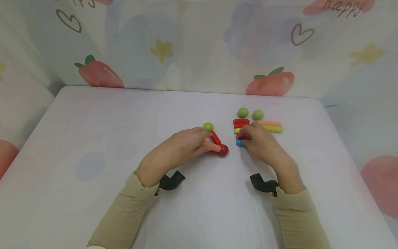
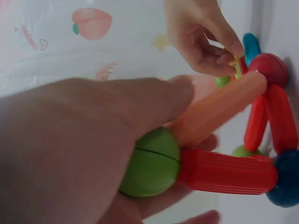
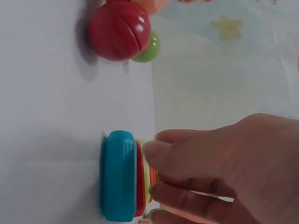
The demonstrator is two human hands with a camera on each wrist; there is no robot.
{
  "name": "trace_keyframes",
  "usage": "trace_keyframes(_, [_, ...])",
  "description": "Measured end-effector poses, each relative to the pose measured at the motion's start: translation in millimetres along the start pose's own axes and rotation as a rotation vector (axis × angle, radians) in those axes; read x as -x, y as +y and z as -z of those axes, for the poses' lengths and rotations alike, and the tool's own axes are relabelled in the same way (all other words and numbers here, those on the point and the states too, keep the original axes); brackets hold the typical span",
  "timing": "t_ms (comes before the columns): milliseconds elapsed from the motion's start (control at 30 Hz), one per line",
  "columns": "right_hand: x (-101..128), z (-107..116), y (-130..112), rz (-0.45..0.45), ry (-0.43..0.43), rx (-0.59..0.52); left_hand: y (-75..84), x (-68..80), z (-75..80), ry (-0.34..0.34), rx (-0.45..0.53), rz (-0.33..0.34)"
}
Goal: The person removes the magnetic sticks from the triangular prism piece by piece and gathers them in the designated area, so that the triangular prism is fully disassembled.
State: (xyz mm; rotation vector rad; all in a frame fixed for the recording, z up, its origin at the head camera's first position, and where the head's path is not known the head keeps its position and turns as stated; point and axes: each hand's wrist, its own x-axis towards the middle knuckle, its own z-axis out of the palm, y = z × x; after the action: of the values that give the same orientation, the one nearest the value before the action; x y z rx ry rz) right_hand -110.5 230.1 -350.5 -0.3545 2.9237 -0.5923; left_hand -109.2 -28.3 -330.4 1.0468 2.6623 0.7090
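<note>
My left hand [image 1: 199, 142] grips a small frame of sticks and balls lying on the white table [image 1: 93, 138]. The frame has an orange stick [image 1: 212, 146], a red stick [image 1: 215, 137], a green ball [image 1: 208, 126] and a red ball [image 1: 223, 150]. Up close, the fingers curl round a green ball [image 2: 152, 163] that joins the orange stick [image 2: 219, 109] and a red stick [image 2: 226, 171]; a blue ball [image 2: 287, 179] sits at another corner. My right hand [image 1: 245, 134] pinches a red stick [image 1: 243, 137] in a pile, beside a blue stick [image 3: 119, 175].
Loose pieces lie behind the right hand: two green balls [image 1: 243, 112], red sticks [image 1: 241, 121], a yellow stick [image 1: 275, 129] and a peach stick [image 1: 269, 122]. A printed cloth [image 1: 199, 45] hangs behind the table. Table edges run along both sides.
</note>
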Motion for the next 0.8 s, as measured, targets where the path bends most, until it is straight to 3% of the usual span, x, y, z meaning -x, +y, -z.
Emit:
trace_keyframes(133, [-1, -4, -9, 0.093, 0.063, -0.041, 5.5, 4.0, 4.1, -0.121, -0.014, 0.031])
trace_keyframes(233, [-3, -10, -18, 0.200, 0.064, -0.072, 6.8, 5.8, 5.1, -0.142, -0.041, 0.017])
trace_keyframes(367, [-4, -20, -29, 0.298, -0.006, -0.075, 7.6, 6.5, 6.3, -0.166, -0.045, 0.034])
trace_keyframes(533, [-5, -29, -35, 0.305, -0.065, -0.045, 5.7, 6.9, 12.7, -0.222, -0.058, 0.084])
trace_keyframes(800, [-3, -34, -38, 0.194, -0.062, 0.018, -10.7, 12.1, 15.5, -0.305, -0.087, 0.331])
